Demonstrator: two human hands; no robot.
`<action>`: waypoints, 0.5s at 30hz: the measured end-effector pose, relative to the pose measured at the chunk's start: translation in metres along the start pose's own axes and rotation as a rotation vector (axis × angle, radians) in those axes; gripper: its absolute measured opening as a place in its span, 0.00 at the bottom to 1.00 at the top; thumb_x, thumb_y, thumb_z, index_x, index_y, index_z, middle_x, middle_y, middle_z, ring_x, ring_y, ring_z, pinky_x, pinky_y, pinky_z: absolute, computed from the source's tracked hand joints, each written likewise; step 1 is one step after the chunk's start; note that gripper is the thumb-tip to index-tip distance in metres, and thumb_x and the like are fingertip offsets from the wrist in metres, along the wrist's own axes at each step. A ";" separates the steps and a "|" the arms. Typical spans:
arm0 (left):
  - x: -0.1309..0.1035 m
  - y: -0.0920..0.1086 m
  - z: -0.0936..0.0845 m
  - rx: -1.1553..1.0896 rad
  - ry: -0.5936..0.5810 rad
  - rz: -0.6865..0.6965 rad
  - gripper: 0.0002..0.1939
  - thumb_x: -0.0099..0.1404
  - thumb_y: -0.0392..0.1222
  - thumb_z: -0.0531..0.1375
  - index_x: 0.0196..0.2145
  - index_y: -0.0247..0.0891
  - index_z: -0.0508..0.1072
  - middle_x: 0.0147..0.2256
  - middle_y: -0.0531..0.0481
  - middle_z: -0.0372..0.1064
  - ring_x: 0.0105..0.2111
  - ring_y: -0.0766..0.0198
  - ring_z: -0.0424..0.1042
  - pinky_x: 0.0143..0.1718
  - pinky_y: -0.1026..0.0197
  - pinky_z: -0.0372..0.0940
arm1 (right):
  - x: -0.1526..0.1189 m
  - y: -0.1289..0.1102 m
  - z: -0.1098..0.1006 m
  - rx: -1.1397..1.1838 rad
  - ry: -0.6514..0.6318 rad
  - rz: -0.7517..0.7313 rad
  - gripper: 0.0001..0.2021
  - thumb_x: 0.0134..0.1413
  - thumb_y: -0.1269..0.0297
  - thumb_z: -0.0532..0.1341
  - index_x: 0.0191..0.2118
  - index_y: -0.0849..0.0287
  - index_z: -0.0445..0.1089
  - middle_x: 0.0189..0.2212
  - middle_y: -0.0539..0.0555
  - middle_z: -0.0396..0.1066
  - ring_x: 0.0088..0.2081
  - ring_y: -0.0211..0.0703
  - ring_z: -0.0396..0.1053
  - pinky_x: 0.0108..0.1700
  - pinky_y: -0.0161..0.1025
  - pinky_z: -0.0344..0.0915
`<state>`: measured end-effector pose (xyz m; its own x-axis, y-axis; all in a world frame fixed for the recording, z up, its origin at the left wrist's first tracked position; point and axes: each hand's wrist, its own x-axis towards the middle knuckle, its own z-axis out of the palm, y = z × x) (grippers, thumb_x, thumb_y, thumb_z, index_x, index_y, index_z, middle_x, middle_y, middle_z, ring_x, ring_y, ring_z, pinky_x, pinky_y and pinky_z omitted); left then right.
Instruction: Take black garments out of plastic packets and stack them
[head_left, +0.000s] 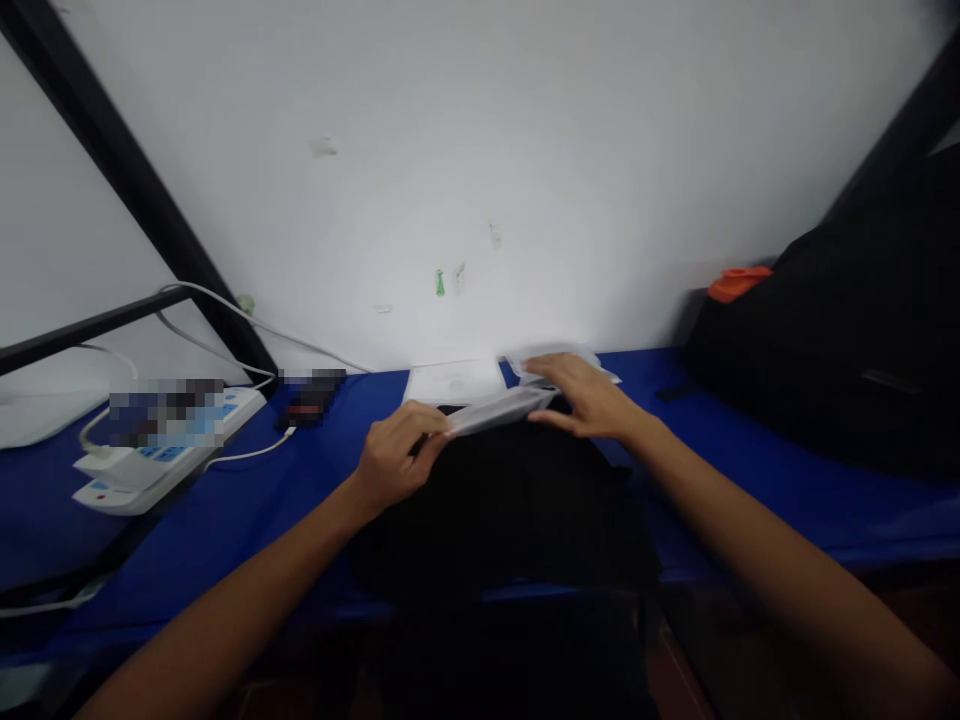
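My left hand (401, 452) pinches the left end of a pale, translucent flat packet (495, 410). At the packet's other end is my right hand (581, 395), its thumb and fingers apart, with the thumb against the packet's right end. Both hands are above a dark cloth-like item (510, 500) at the front edge of the blue table (300, 500). Behind the packet lies a white flat box (456, 382). Another clear plastic packet (562, 355) rests behind my right hand, partly covered by it.
White power strips (172, 450) sit at the left, beside a dark device (311, 400) with a white cable. A large black bag (847, 350) with an orange piece (739, 284) fills the right. A white wall (525, 150) and black frame bars (127, 150) stand behind.
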<state>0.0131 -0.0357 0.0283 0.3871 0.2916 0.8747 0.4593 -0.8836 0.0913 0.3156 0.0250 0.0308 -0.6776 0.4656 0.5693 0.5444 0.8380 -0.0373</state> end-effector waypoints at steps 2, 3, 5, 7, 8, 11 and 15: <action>-0.003 0.006 0.004 -0.017 -0.082 0.080 0.08 0.65 0.29 0.60 0.40 0.38 0.71 0.35 0.50 0.74 0.36 0.66 0.75 0.34 0.66 0.69 | 0.004 -0.015 0.008 0.050 -0.095 -0.079 0.33 0.58 0.55 0.62 0.66 0.57 0.53 0.59 0.63 0.64 0.58 0.56 0.62 0.58 0.54 0.60; -0.004 0.008 0.005 -0.017 -0.115 0.110 0.09 0.65 0.29 0.59 0.42 0.38 0.70 0.36 0.50 0.74 0.37 0.66 0.75 0.34 0.66 0.70 | 0.006 -0.020 0.012 0.062 -0.142 -0.128 0.31 0.60 0.58 0.60 0.66 0.57 0.52 0.58 0.62 0.65 0.58 0.55 0.63 0.58 0.53 0.61; -0.004 0.012 0.004 -0.007 -0.131 0.104 0.11 0.65 0.31 0.61 0.45 0.38 0.68 0.38 0.48 0.73 0.35 0.67 0.73 0.33 0.66 0.69 | 0.008 -0.025 0.016 0.070 -0.173 -0.192 0.28 0.61 0.66 0.56 0.66 0.57 0.53 0.57 0.61 0.67 0.55 0.52 0.65 0.56 0.52 0.62; -0.001 0.015 -0.001 -0.023 -0.119 0.025 0.14 0.63 0.37 0.64 0.46 0.38 0.67 0.36 0.50 0.71 0.30 0.68 0.70 0.29 0.66 0.67 | 0.006 -0.021 0.014 0.047 -0.100 -0.180 0.29 0.60 0.70 0.54 0.66 0.56 0.53 0.57 0.59 0.67 0.56 0.51 0.65 0.56 0.51 0.61; 0.001 0.016 -0.004 -0.049 -0.141 -0.024 0.16 0.62 0.40 0.66 0.45 0.38 0.67 0.34 0.51 0.70 0.28 0.69 0.68 0.28 0.67 0.66 | 0.005 -0.017 0.011 0.009 -0.034 -0.138 0.30 0.60 0.70 0.53 0.67 0.55 0.51 0.59 0.59 0.65 0.58 0.52 0.62 0.57 0.52 0.60; 0.009 0.021 -0.013 -0.168 -0.405 -0.104 0.16 0.61 0.47 0.67 0.42 0.39 0.68 0.32 0.52 0.67 0.30 0.67 0.68 0.32 0.65 0.66 | 0.000 0.005 0.001 -0.229 0.152 0.111 0.33 0.59 0.70 0.53 0.69 0.52 0.46 0.65 0.58 0.55 0.65 0.57 0.52 0.62 0.55 0.53; 0.013 0.030 -0.013 -0.273 -0.802 -0.123 0.25 0.53 0.58 0.69 0.41 0.39 0.70 0.42 0.46 0.64 0.42 0.57 0.66 0.44 0.56 0.66 | -0.007 0.041 0.007 -0.494 0.115 0.380 0.35 0.57 0.73 0.53 0.70 0.53 0.45 0.68 0.59 0.47 0.67 0.60 0.44 0.62 0.57 0.49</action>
<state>0.0219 -0.0636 0.0480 0.8431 0.4711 0.2593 0.3659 -0.8560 0.3653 0.3392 0.0578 0.0194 -0.3493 0.6481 0.6768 0.9192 0.3771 0.1133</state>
